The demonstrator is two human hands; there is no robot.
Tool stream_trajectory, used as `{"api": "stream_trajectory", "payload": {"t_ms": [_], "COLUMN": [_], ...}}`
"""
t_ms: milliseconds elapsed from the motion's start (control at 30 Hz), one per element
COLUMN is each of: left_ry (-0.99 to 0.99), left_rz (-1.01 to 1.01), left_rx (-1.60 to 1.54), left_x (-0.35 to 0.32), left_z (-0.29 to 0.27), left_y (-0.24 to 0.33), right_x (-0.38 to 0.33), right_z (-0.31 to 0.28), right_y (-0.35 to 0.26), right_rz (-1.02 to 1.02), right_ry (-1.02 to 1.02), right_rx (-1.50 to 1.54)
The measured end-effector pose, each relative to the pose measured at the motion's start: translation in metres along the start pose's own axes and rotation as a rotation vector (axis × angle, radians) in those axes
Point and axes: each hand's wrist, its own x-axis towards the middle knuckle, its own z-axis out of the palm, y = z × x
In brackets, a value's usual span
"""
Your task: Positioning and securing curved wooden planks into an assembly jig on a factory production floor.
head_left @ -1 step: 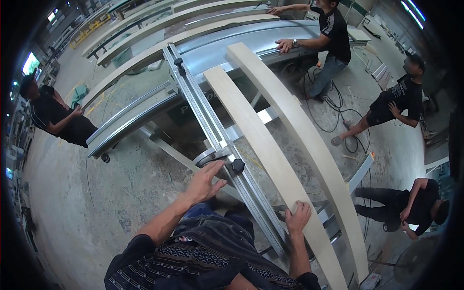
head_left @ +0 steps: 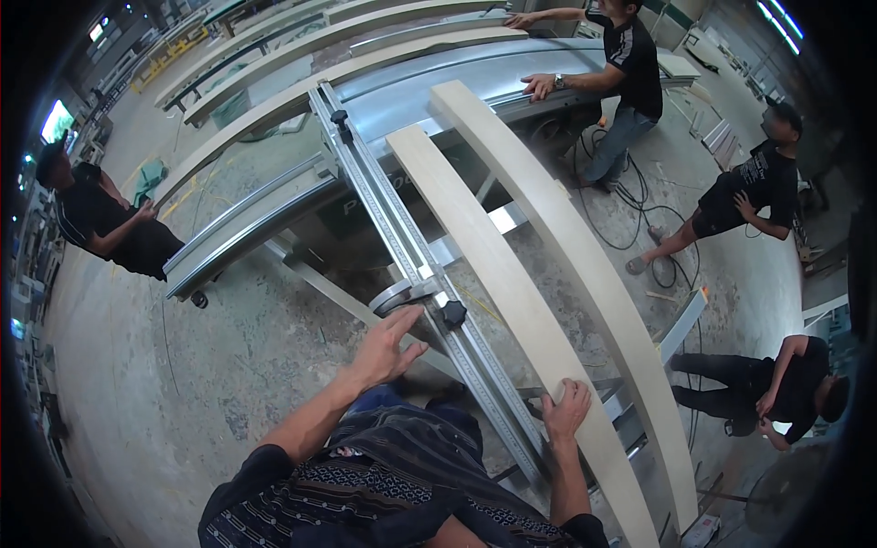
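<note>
My left hand (head_left: 385,349) is open, its fingers stretched toward the curved metal scale (head_left: 395,297) and black star knob (head_left: 453,314) on the long aluminium fence (head_left: 393,205). The fingertips are at the fence's near side; whether they touch it I cannot tell. To the right, my right hand (head_left: 567,408) is closed over the left edge of a long pale wooden board (head_left: 493,265), thumb at the side and fingers on top. Beside it runs a second pale wooden board (head_left: 571,242). Both look curved through the lens. Their far ends reach the metal saw table (head_left: 393,87).
A person (head_left: 630,82) at the far right leans a hand on the saw table. Another person (head_left: 110,215) on the left holds a long board (head_left: 237,128). Two people (head_left: 763,183) stand at right. Black cables (head_left: 639,205) lie on the floor. A sliding rail (head_left: 251,224) juts left.
</note>
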Motion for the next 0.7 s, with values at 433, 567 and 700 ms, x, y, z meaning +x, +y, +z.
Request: {"api": "stream_trajectory", "payload": {"t_ms": [433,567,700], "left_ry": [-0.216,-0.223,-0.325], "left_rz": [-0.247,-0.353,-0.531], "left_rx": [-0.041,0.103,0.043], "left_x": [-0.119,-0.146,-0.162], "left_z": [-0.118,-0.147,-0.155], "left_y": [-0.169,-0.252,-0.329], "right_x": [0.005,0.009,0.01], "right_z": [0.032,0.02,0.02], "right_y": [-0.05,-0.061,-0.065], "right_rz": [0.202,0.319,0.406], "right_ry": [0.122,0.079,0.082], "right_rx": [-0.222,-0.27,-0.299]}}
